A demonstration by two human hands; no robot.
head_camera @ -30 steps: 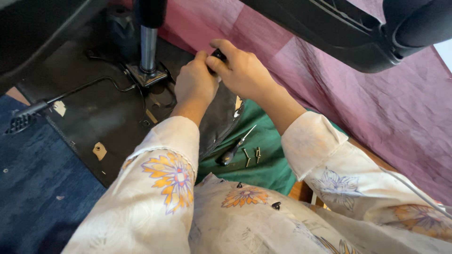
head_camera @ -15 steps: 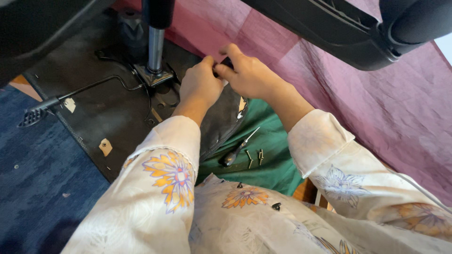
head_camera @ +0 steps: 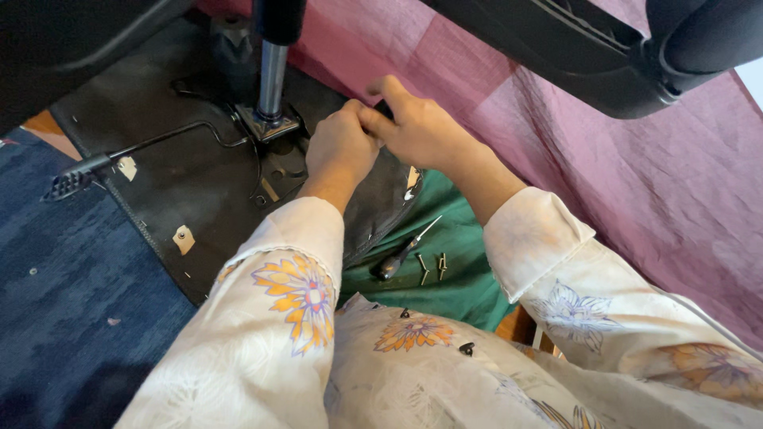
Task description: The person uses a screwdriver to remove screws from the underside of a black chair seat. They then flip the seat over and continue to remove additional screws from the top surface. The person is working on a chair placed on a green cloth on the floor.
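Both sets of fingers are bunched tight together over the same spot, left hand (head_camera: 342, 147) curled into a loose fist and right hand (head_camera: 417, 127) pinching down from the far side around something small and dark. I honestly can't tell what that is, since the knuckles cover it, but it sits right on the black underside of the chair seat (head_camera: 199, 191), just beside the metal plate (head_camera: 270, 125) where the shiny gas-lift post (head_camera: 272, 79) comes up. My take, if that's a fastener or fitting being worked by hand, is to keep it square to the seat and steady it with the left while the right does the turning, because a crooked start on a thing like that would likely bind. The height lever (head_camera: 127, 155) sticks out to the left, well apart from the hands, so it's not in the way. Closer to the person, a small screwdriver (head_camera: 401, 256) with a dark handle lies on a green cloth (head_camera: 465, 278), with a few short screws (head_camera: 433, 266) just beside its tip, easy to reach. I'd watch those, they look ready to roll off into the blue carpet (head_camera: 63, 302). There's pinkish-purple fabric (head_camera: 636, 199) behind, and black chair parts (head_camera: 604, 56) loom overhead.
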